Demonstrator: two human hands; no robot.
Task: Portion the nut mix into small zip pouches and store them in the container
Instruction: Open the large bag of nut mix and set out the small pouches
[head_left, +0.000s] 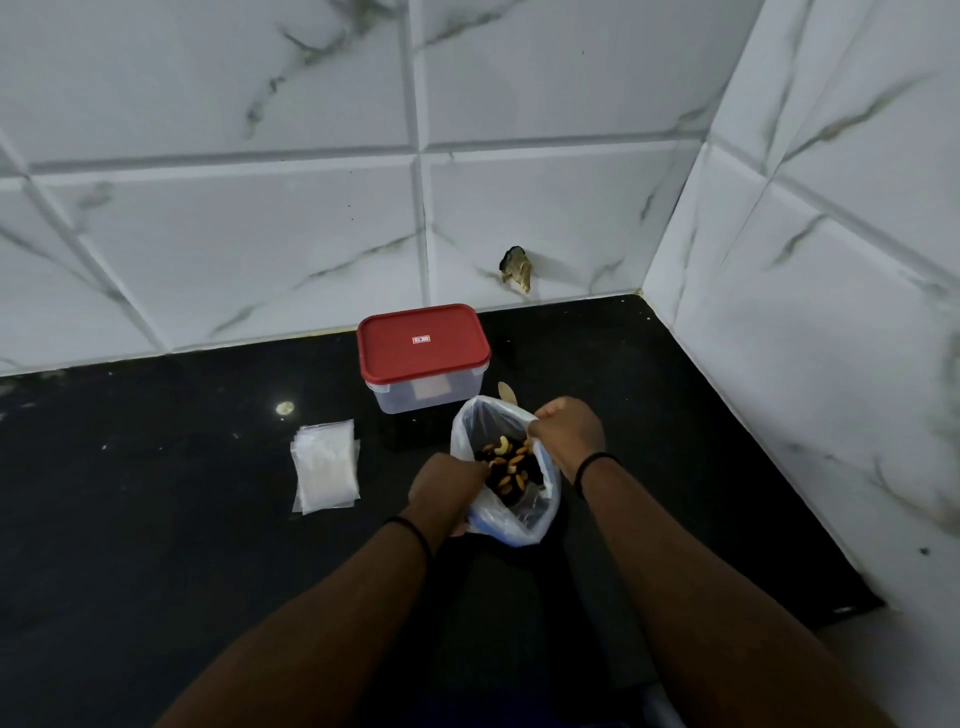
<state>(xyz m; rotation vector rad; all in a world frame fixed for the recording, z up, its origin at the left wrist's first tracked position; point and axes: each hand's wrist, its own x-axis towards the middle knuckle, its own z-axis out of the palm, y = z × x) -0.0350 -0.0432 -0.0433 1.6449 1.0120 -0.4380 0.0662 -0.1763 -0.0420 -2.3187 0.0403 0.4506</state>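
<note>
Bag (506, 512), thin clear-white plastic, standing on black countertop (156, 545), mouth pulled wide. Contents: nut mix (508, 462), pale curved cashews over darker pieces, seen through the open top.

Left hand (447, 480): at near-left rim of bag, fingers curled over the edge and gripping the plastic; fingertips hidden inside the rim. Black band (413, 530) at that wrist.

Right hand (569, 428): at far-right rim of bag, fist closed on a pinch of the plastic, drawing the rim away from the other hand. Black band (597, 462) at that wrist too.

Container (423, 397): clear rectangular box, red lid (422, 340) seated on top, small label at lid centre. Position: behind bag, close to tiled wall (208, 208), apart from both hands. Interior contents not discernible.

Zip pouches (325, 465): small flat stack, clear, lying on countertop left of bag and in front-left of container, touching neither.

Wooden utensil tip (506, 392): pale, rounded, showing just behind bag rim, right of container; remainder hidden by bag.

Wall: white marble-pattern tiles, corner at right; chipped hole (517, 267) low in back wall above countertop.
</note>
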